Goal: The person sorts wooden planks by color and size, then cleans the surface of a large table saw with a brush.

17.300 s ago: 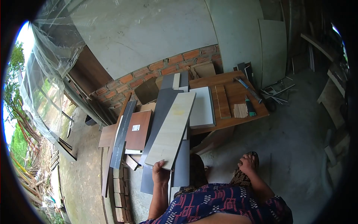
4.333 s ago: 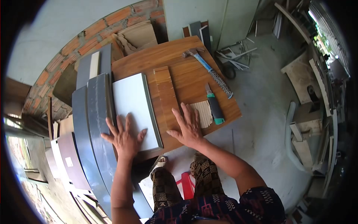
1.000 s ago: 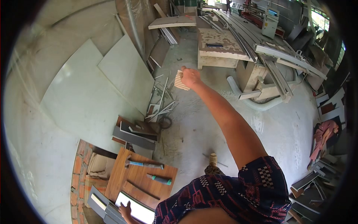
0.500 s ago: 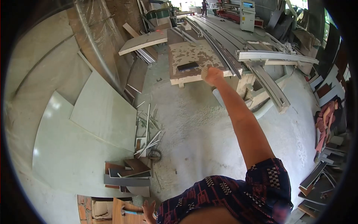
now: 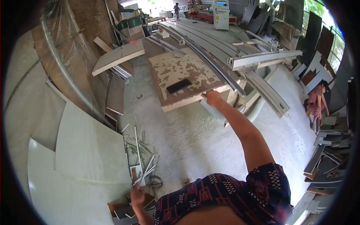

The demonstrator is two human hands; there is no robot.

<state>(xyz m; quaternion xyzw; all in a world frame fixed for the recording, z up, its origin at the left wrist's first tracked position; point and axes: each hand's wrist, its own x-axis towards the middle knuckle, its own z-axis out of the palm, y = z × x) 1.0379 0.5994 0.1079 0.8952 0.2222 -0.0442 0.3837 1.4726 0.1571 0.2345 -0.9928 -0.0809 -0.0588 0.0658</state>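
My right arm is stretched forward, and its hand is closed at the front edge of a worn worktable with peeling patches. A small tan edge sticks out from these fingers; I cannot tell what it is. Left of that hand, a dark flat rectangular block lies on the tabletop. My left hand hangs low on the left, nearest to a pile of board offcuts and thin strips on the floor; its fingers are blurred.
Large pale panels lean along the left side. Metal rails and a corrugated hose are right of the table. A person crouches at the right by stacked boards. A machine cabinet stands at the back.
The view has shifted, and the worktable appears nearer and lower. My right hand has come down to the table's front edge. My left hand has moved up and forward, past the offcuts.
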